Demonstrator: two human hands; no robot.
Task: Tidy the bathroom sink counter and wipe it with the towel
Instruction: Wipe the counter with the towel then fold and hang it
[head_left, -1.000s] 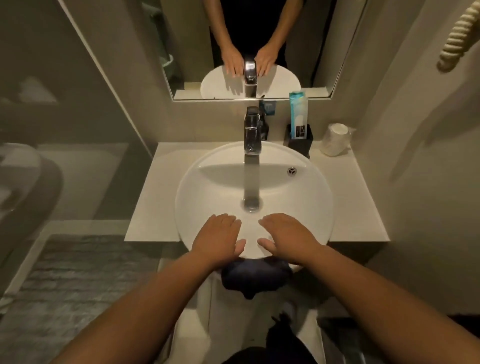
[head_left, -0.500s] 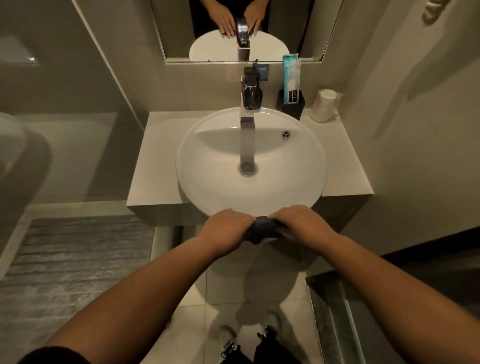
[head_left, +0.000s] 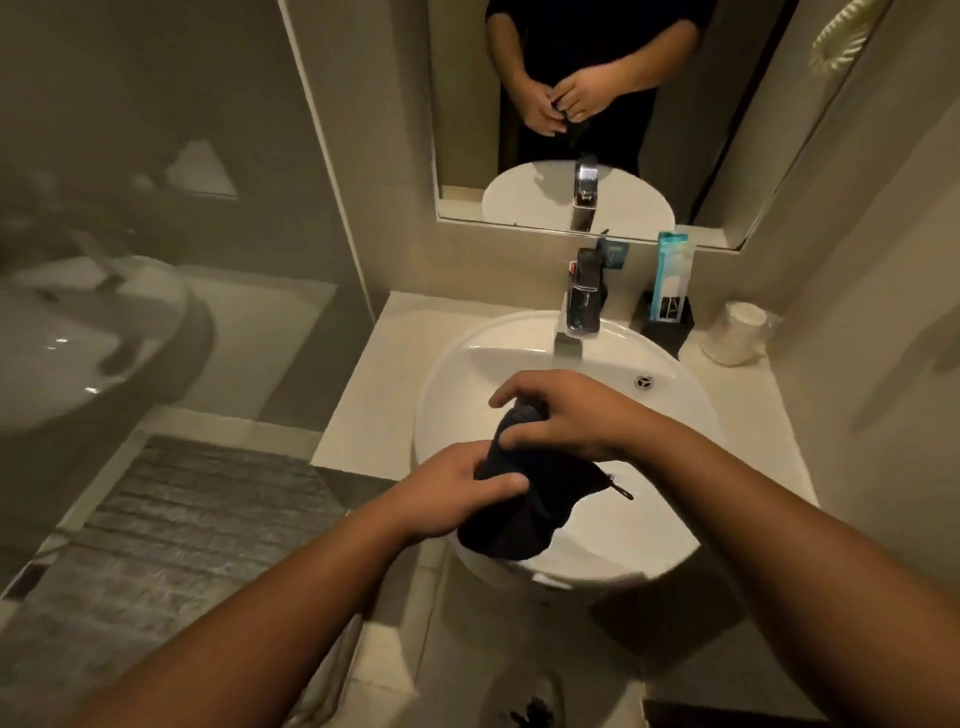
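1. both hands hold one dark towel bunched in the air above the front half of the white sink basin, not touching the counter.
2. the left hand is closed around the towel's lower left part, thumb laid across the cloth; the right hand pinches its upper end, fingers curled over the top.
3. the towel's long axis runs from the right hand's grip, up and away, down toward the left hand and the basin's near rim; a loose fold hangs below both grips.
4. the bare counter strip left of the basin lies nearer the left hand; the strip on the right, by the wall, lies nearer the right hand.
5. counted: one towel, one faucet, one basin, one dark holder with one teal packet standing in it, one pale wrapped roll in the back right corner.
6. judgement: wiping is not begun; the towel probably needs spreading or folding flat first.
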